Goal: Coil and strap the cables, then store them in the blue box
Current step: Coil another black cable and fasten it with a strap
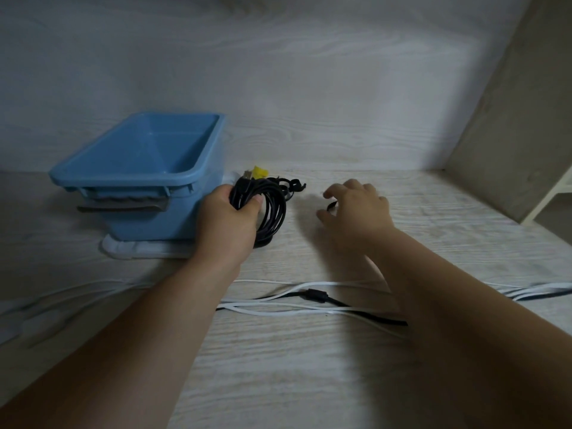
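My left hand (227, 216) grips a coiled black cable (272, 209) just right of the blue box (139, 168); the coil hangs from my fingers down to the tabletop. A yellow tag (260, 172) and a plug end stick up behind the coil. Black straps (292, 185) lie on the table right behind it. My right hand (356, 209) hovers over the table to the right, fingers curled around a small black strap (331, 206). The blue box is empty inside.
Loose white cables (278, 305) and a black cable with a ferrite bead (315, 295) run across the table near me. A white cloth (139, 249) lies under the box. A wood-grain wall stands behind, and a side panel at the right.
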